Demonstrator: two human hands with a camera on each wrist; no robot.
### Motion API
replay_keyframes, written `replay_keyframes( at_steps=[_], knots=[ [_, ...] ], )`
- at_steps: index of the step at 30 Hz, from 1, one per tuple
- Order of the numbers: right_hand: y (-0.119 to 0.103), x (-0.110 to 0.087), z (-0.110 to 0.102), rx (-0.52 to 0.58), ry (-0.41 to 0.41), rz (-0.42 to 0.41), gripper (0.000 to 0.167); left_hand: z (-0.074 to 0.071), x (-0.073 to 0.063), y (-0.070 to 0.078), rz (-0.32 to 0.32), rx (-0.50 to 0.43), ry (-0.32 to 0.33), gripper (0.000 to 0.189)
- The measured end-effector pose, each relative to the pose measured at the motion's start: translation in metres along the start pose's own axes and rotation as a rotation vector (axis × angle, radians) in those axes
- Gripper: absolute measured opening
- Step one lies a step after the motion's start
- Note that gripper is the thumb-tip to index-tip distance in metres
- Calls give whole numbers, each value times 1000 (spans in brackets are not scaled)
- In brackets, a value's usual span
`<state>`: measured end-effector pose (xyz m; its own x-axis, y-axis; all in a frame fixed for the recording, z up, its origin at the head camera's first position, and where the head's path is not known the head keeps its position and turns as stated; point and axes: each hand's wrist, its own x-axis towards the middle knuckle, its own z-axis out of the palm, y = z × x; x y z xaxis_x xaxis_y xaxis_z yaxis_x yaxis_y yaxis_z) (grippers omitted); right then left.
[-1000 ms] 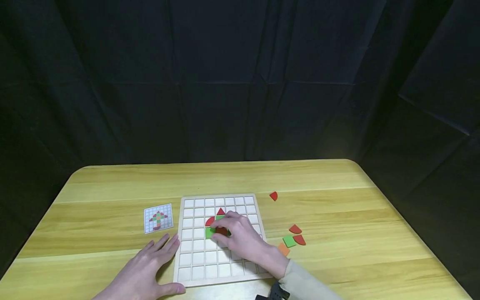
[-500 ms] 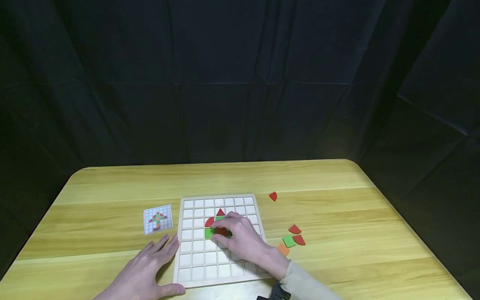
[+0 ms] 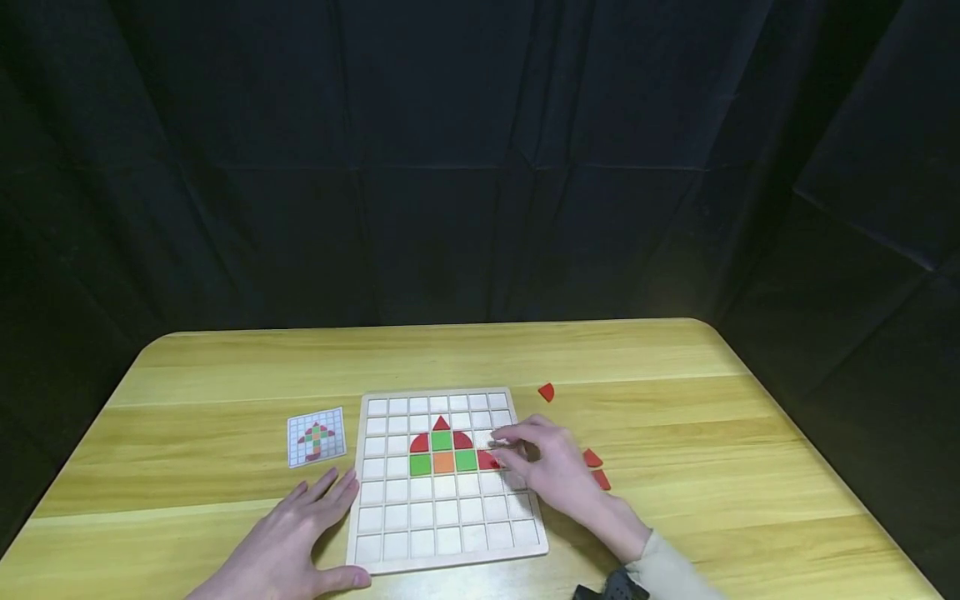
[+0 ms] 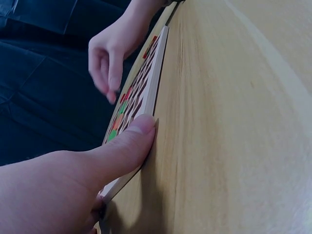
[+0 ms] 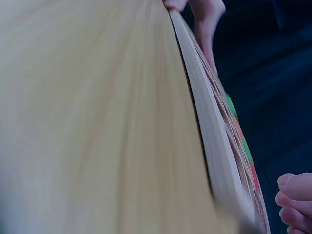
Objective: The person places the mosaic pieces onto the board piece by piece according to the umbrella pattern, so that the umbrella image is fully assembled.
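A pale wooden grid board [image 3: 371, 542] lies on the table with coloured tiles in its cells. A red triangle [image 3: 441, 424] tops a green square [image 3: 441, 441], with a red quarter-circle on each side. Below are a green square [image 3: 421, 464], an orange square [image 3: 444, 462], another green square [image 3: 466, 460] and a red tile [image 3: 487, 460]. My right hand [image 3: 558, 471] hovers over the board's right side, thumb close to that red tile and apart from the index fingertip; I see nothing held. My left hand [image 3: 292, 533] rests against the left edge, its thumb [image 4: 129, 146] at the near rim.
A small pattern card [image 3: 317, 437] lies left of the board. Loose red quarter-circles lie to the right, one far back [image 3: 547, 392] and others [image 3: 592, 458] just beyond my right hand. A dark curtain [image 3: 480, 167] hangs behind the table [image 3: 750, 467].
My right hand has moved right from over the middle cells, uncovering the orange square, right green square and red tile. It now covers the loose green and orange tiles. My left hand stays put.
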<state>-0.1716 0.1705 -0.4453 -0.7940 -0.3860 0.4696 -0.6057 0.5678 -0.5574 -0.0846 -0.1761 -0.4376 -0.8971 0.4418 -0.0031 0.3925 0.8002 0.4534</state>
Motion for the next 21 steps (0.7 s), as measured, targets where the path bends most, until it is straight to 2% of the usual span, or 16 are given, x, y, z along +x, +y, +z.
replay_keyframes(
  at_steps=[10,15,21],
  knots=[
    [56,-44,-69,-193,146,140,29,-2,-1,0,-8,-2,-9,110],
    [72,-56,-83,-205,114,159,36,-3,-2,0,-24,-3,-22,110],
    [74,-59,-85,-147,37,170,41,-1,-1,1,-47,-9,-36,110]
  ],
)
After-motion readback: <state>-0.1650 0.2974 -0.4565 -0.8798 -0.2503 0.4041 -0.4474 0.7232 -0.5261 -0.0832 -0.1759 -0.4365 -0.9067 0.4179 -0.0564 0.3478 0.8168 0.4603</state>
